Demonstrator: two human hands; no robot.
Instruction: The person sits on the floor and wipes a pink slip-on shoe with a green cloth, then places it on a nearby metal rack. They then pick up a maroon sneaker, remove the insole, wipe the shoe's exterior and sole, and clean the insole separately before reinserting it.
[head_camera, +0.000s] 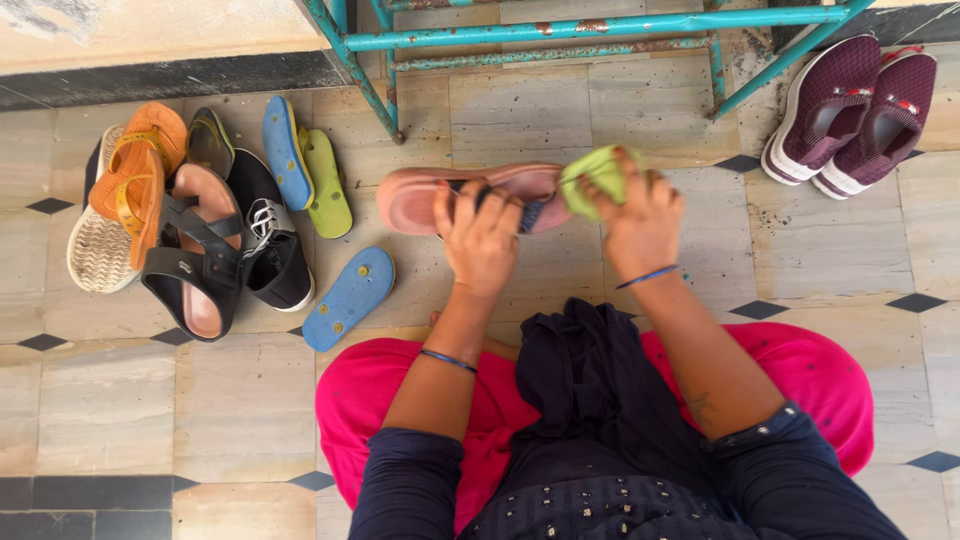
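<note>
Above the person's lap, a pink sandal (470, 192) is held off the tiled floor (560, 110), lying sideways with its toe end away from the right hand. The left hand (482, 240) grips the sandal's middle, fingers curled over its dark strap. The right hand (640, 225) is closed around a green cloth (597, 180), pressing it against the sandal's heel end. Just below the sandal's toe end lies a blue flip-flop (348, 297), sole up. Beyond that, further from the sandal, sits a heap of footwear: a green and blue pair of flip-flops (305, 165), a black sneaker (270, 235), brown strapped sandals (195, 250) and orange sandals (140, 180). Past the sandal stands a teal metal frame (560, 30), rusted in places. Well apart from the sandal's heel end rest two maroon sneakers (855, 110), side by side.
</note>
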